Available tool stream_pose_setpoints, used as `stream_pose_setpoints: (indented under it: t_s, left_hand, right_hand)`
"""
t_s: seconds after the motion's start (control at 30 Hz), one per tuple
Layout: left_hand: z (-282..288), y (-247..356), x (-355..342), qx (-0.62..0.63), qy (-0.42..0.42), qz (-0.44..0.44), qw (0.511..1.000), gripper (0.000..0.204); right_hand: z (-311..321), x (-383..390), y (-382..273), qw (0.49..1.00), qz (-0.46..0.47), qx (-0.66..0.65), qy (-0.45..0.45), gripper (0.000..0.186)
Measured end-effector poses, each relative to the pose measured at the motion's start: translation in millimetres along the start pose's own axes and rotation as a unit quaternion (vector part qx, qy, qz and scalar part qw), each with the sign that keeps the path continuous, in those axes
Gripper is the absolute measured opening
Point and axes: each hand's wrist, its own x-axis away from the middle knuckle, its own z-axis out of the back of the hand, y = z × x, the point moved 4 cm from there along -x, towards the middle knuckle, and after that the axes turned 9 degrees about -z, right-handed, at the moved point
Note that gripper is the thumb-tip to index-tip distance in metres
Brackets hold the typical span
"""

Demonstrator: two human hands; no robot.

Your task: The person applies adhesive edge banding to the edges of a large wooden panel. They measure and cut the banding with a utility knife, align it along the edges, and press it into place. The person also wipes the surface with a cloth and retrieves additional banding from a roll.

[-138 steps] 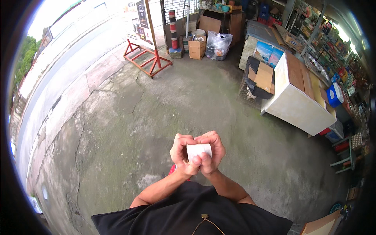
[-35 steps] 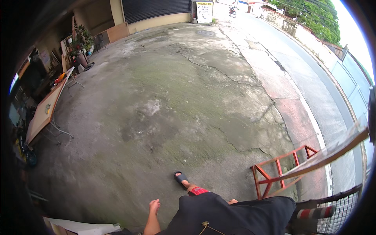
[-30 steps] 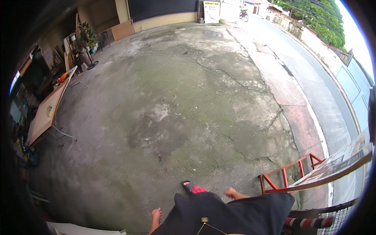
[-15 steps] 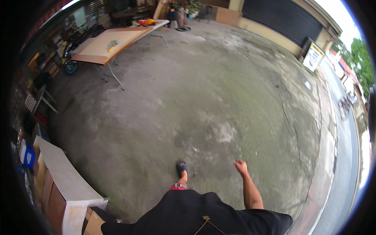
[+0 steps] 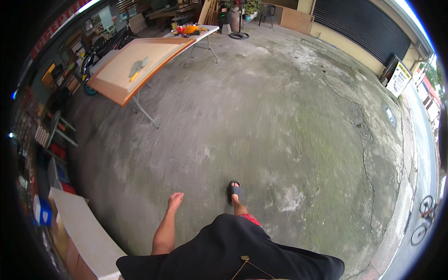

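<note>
Holds left hand (image 5: pixel 176 199) loosely curled, right of white cabinet (image 5: pixel 88 228), short of near corner of worktop (image 5: pixel 161 52). Cannot tell whether empty. Shows dark lettering on white signboard (image 5: pixel 400 79).

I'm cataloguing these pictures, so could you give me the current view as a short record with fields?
Left hand: loosely curled above the concrete floor; no held object visible
Right hand: out of view
Footwear: one dark sandal visible
Upper left: wood-edged panel with a yellow and grey item on it
Lower left: pale cabinet, blue-and-white box
Upper right: dark roller shutter, white signboard
</note>
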Motion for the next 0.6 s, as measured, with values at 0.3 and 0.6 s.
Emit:
stream_pose_setpoints:
  t_s: [0.3,0.6]
  left_hand:
    - [-113,42,-128,-0.029,-0.097,0.196,0.975,0.032]
    - [-179,121,-329,-0.171,-0.221,0.178,0.944,0.032]
  right_hand:
    - [240,-87,-391,0.978,0.107,-0.133,0.122,0.032]
    - [458,-97,-791,0.909,0.258,-0.221,0.24,0.031]
